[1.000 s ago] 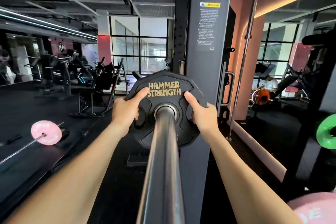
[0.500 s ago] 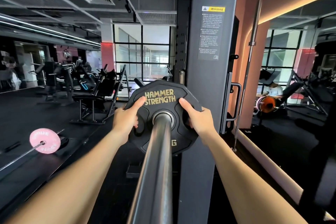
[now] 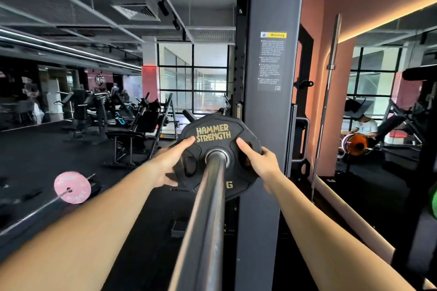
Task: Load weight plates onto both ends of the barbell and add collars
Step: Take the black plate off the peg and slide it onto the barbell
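Observation:
A black weight plate (image 3: 214,133) with gold "HAMMER STRENGTH" lettering sits on the steel barbell sleeve (image 3: 208,208), which runs from the bottom of the view away from me. My left hand (image 3: 169,164) grips the plate's left edge, fingers behind and thumb on the face. My right hand (image 3: 261,164) holds the right edge, with fingers in a grip hole. The plate is far down the sleeve, right beside the grey rack upright (image 3: 267,125). No collar is visible.
Another barbell with a pink plate (image 3: 72,187) lies on the black floor at left. Gym machines (image 3: 132,130) stand behind. A bare bar (image 3: 327,92) leans upright against the pink wall; a mirror at right reflects a seated person (image 3: 364,125).
The plate has slid farther along the sleeve away from me, with both hands pushing it. My view has tilted slightly upward.

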